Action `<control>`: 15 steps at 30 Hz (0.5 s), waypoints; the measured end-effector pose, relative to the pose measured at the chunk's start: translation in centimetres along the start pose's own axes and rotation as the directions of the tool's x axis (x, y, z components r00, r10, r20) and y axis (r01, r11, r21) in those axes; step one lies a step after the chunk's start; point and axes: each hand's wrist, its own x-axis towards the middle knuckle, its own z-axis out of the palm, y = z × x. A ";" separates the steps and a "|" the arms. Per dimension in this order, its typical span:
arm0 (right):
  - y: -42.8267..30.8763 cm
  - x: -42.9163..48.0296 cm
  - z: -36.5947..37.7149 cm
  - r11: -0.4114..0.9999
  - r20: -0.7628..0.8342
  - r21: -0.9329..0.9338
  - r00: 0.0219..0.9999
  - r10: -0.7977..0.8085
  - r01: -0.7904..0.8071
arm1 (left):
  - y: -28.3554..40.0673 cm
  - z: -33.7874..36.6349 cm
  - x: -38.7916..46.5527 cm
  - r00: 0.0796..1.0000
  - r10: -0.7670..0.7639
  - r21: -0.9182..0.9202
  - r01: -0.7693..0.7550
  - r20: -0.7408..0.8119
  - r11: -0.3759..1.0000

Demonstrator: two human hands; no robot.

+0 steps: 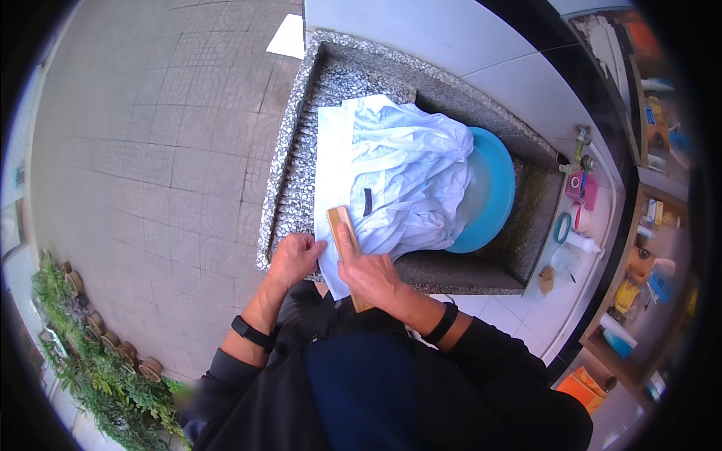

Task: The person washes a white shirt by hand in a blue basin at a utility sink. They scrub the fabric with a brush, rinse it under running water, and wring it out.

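Note:
A wet white garment (pixel 403 169) with a small dark label is spread over the ribbed washboard part (pixel 290 186) of a speckled stone sink. Its wide flat band (pixel 333 152) lies towards the left, and its bunched other end hangs into a light-blue plastic basin (pixel 499 186) of cloudy water. My right hand (pixel 369 276) grips a wooden scrubbing brush (pixel 340 217), index finger along its back, on the band near me. The brush's bristles are hidden beneath it. My left hand (pixel 296 256) pinches the band's edge just left of the brush.
The sink's raised stone rim (pixel 285 141) borders the washboard. A tap (pixel 581 158) is on the right, beside a ledge with a pink basket (pixel 582 189) and bottles. Potted plants (pixel 107 344) line the paved floor (pixel 158 158) at lower left.

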 end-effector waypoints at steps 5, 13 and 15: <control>3.1 9.8 -3.0 0.987 -0.196 -0.017 0.969 0.151 -0.157 | -0.5 0.2 0.1 1.000 0.021 0.041 -0.021 0.002 0.999; -1.2 0.4 -2.4 0.998 0.163 -0.021 0.984 0.067 -0.065 | -0.6 0.0 0.2 0.999 0.038 0.035 -0.038 0.011 0.999; -0.4 3.6 -4.2 0.991 0.201 -0.084 0.972 0.122 -0.107 | -0.7 0.0 0.3 0.999 0.035 0.027 -0.036 0.032 0.999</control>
